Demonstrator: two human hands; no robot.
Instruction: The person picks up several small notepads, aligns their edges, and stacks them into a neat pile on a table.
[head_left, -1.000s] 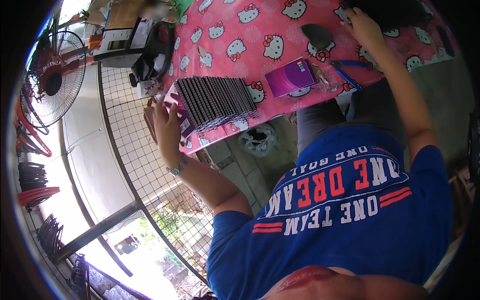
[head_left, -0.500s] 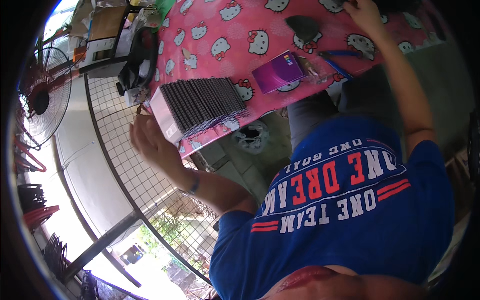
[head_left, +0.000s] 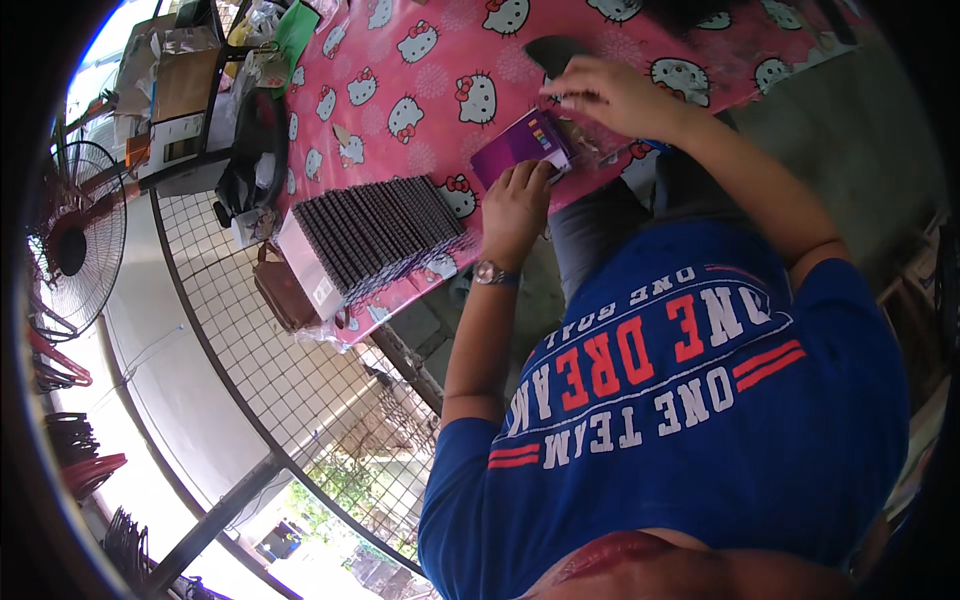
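Observation:
A purple notebook [head_left: 515,150] lies near the front edge of the pink table. My left hand [head_left: 518,205], with a watch on its wrist, has closed fingers on the notebook's near edge; its thumb is hidden. Just beyond the notebook's right side, my right hand [head_left: 610,95] hovers with fingers bent and apart, and nothing shows in it. Next to its fingertips is a dark, rounded flat piece [head_left: 555,55]. Clear plastic [head_left: 600,145] lies under my right hand. To the left stands a stack of spiral-bound notebooks [head_left: 375,235] with dark coils.
The pink patterned tablecloth [head_left: 430,85] covers the table. A brown bag [head_left: 285,290] hangs by the table's left corner, before a wire-mesh panel [head_left: 220,270]. At far left stands a fan [head_left: 75,240]. Cardboard boxes [head_left: 185,85] and a black bag [head_left: 250,170] crowd the back left.
My left hand has moved right from beside the notebook stack onto the purple notebook. My right hand has come back from the far right to above the notebook's side, and its arm now covers the blue-handled pliers.

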